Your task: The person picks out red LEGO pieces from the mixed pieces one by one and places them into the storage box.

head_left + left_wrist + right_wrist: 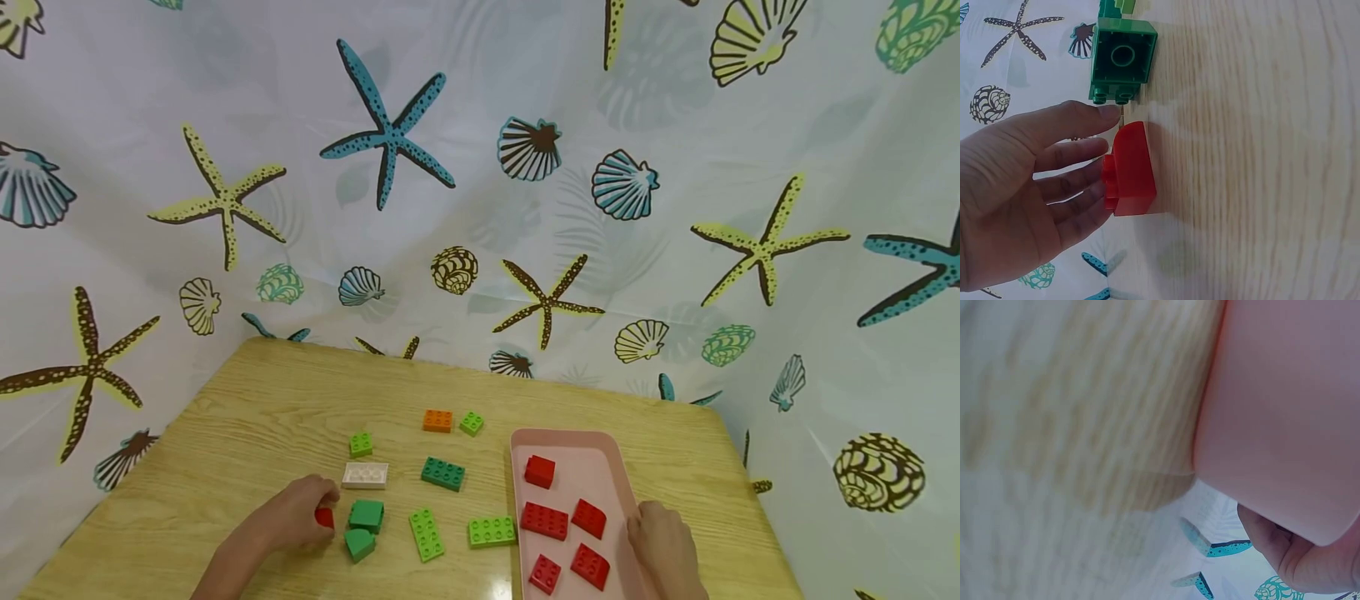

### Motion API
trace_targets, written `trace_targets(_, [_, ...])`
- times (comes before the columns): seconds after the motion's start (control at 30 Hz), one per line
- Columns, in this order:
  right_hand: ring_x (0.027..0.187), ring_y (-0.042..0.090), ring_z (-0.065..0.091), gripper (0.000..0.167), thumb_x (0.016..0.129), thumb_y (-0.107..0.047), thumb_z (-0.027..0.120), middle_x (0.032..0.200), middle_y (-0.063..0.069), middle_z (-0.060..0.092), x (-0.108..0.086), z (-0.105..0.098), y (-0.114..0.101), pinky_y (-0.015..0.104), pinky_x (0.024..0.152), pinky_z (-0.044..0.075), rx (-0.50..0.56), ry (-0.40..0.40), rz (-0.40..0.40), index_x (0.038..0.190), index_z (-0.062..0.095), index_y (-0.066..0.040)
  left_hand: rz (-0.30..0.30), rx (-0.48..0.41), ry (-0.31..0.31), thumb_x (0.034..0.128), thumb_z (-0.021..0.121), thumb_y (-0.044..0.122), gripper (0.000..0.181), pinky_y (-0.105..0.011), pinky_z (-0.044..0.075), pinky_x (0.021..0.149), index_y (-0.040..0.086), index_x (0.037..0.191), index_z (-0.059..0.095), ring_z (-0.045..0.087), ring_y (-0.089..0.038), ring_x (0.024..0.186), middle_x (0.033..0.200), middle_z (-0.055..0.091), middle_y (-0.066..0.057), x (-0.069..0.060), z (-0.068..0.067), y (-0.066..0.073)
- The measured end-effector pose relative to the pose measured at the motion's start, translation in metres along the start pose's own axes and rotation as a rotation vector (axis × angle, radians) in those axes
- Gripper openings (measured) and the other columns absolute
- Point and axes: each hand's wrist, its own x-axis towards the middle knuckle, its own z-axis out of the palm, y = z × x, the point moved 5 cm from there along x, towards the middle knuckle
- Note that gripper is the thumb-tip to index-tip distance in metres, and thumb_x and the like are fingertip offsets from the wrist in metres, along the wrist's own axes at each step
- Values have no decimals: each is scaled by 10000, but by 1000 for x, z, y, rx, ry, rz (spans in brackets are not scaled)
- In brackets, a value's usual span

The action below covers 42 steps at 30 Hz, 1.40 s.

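My left hand [300, 510] is at the left of the table beside a red brick [1132, 172] with one curved end. In the left wrist view its fingers [1088, 194] reach behind the brick's studded side, while the thumb stands apart from it. Close by are a green brick [367, 515] and a smaller green piece [360, 544] with an angled outline. My right hand [663, 542] grips the right rim of a pink tray [577, 440]. Red bricks lie in the tray, among them a long one [544, 520] and a small square one [544, 574]. The tray wall hides some right fingers.
Loose on the wooden table [300, 392] are a white brick [365, 476], a dark green brick [442, 473], an orange brick [438, 421] and several lime green bricks [492, 532]. A curtain [465, 208] with starfish and shells hangs behind and along the sides.
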Motion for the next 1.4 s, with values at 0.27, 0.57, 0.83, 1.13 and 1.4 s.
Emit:
trace_targets(0.27, [533,196,424,285,869,-37,603,555,34,468,0,2,0,383,490,387,11,-21,16,608,499,-79,-121,41,-7,740,822,39,347,-385,483,694,28,1035,641,500,-210,811,927,547,-61,-3,0,-6])
trace_targets(0.57, [531,199,431,297,872,-48,607,553,30,447,2,1,1,373,488,377,2,-23,22,604,485,-86,-139,31,-18,748,774,-10,266,-378,471,671,36,965,628,502,-214,776,873,541,-60,-2,-1,-8])
trace_targets(0.83, [530,187,423,292,873,-39,610,547,25,441,1,2,1,354,484,369,9,-22,23,606,500,-79,-134,53,7,761,761,-20,236,-365,470,665,55,942,630,496,-199,762,855,533,-43,-3,-2,-4])
trace_targets(1.13, [530,198,443,284,869,-44,604,553,34,462,2,0,0,375,486,383,10,-23,24,607,502,-80,-42,109,112,748,779,-10,251,-320,476,630,33,959,651,497,-175,754,865,524,-39,-1,-9,5])
trace_targets(1.4, [534,193,444,275,874,-41,594,557,34,471,1,1,-1,372,494,389,23,-53,35,613,516,-72,-13,131,148,778,808,84,264,-304,474,609,39,984,650,488,-167,757,885,522,-32,4,-13,10])
